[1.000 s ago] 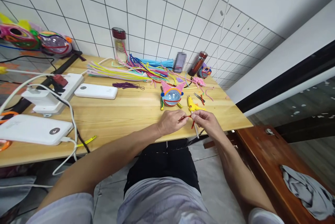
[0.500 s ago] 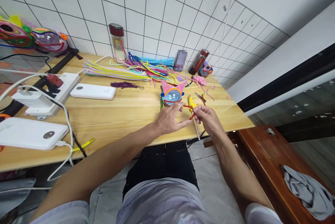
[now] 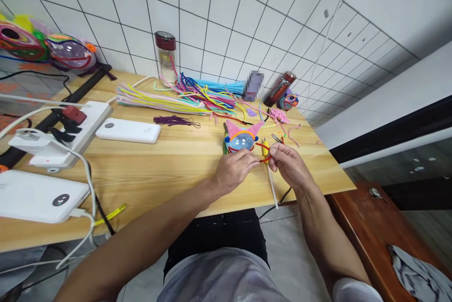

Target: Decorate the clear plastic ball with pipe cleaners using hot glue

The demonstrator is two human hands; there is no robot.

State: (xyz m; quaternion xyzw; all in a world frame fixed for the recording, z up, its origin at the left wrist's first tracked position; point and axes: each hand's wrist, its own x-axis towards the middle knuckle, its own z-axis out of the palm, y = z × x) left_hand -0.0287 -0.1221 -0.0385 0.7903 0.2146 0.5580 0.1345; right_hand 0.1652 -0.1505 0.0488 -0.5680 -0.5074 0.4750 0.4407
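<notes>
My left hand point(image 3: 233, 170) and my right hand point(image 3: 287, 164) meet over the wooden table point(image 3: 158, 161), and both pinch a thin red pipe cleaner point(image 3: 264, 151) between their fingertips. Just behind the hands lies a craft fish point(image 3: 241, 138) made of a clear ball with pink fins and a blue and orange rim. A yellow glue gun point(image 3: 265, 147) lies partly hidden under the red wire. Its white glue stick point(image 3: 272, 186) points toward the table's front edge.
A heap of coloured pipe cleaners point(image 3: 187, 95) lies at the back by a glass bottle point(image 3: 165, 57). Two white power banks point(image 3: 127, 130) point(image 3: 35, 196), a power strip point(image 3: 60, 132) with cables, a red bottle point(image 3: 279, 89), and a brown bench point(image 3: 374, 231) with grey cloth to the right.
Both hands moved away from the table's front edge toward the craft fish with the red pipe cleaner. The camera tilted slightly.
</notes>
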